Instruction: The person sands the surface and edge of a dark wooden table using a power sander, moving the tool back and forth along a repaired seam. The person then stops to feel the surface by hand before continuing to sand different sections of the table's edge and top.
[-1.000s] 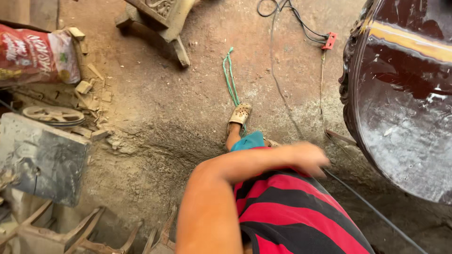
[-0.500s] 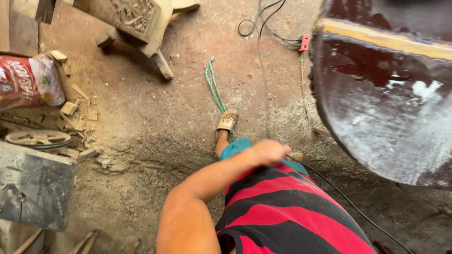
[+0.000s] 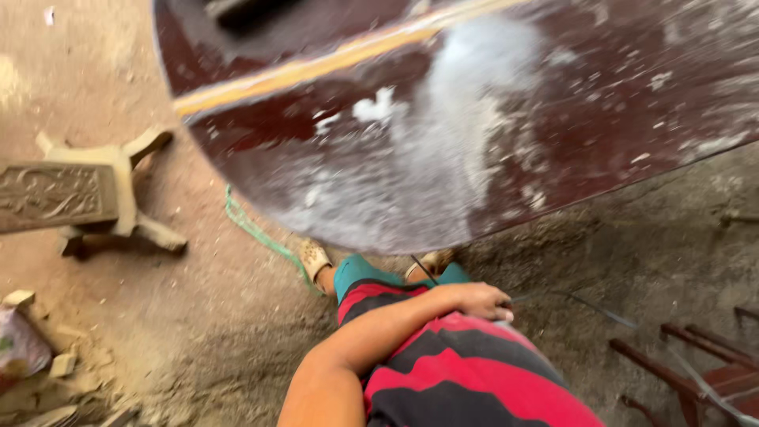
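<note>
The person's left hand (image 3: 474, 301) lies across the red-and-black striped shirt (image 3: 474, 372), its grip loosely curled and holding nothing, just below the rim of the round dark-red counter top (image 3: 443, 119) dusted with white powder; the right hand is out of view. A thin dark wire (image 3: 577, 300) runs past the fingers, and a green cord (image 3: 253, 229) trails near the sandalled foot (image 3: 315, 258) on the dirt floor (image 3: 198, 316). Either could snag a hand or trip a step.

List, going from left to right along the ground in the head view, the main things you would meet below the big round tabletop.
Carved wooden stand → green cord → sandalled foot → left hand resting on the red and black striped shirt → red metal frame.
</note>
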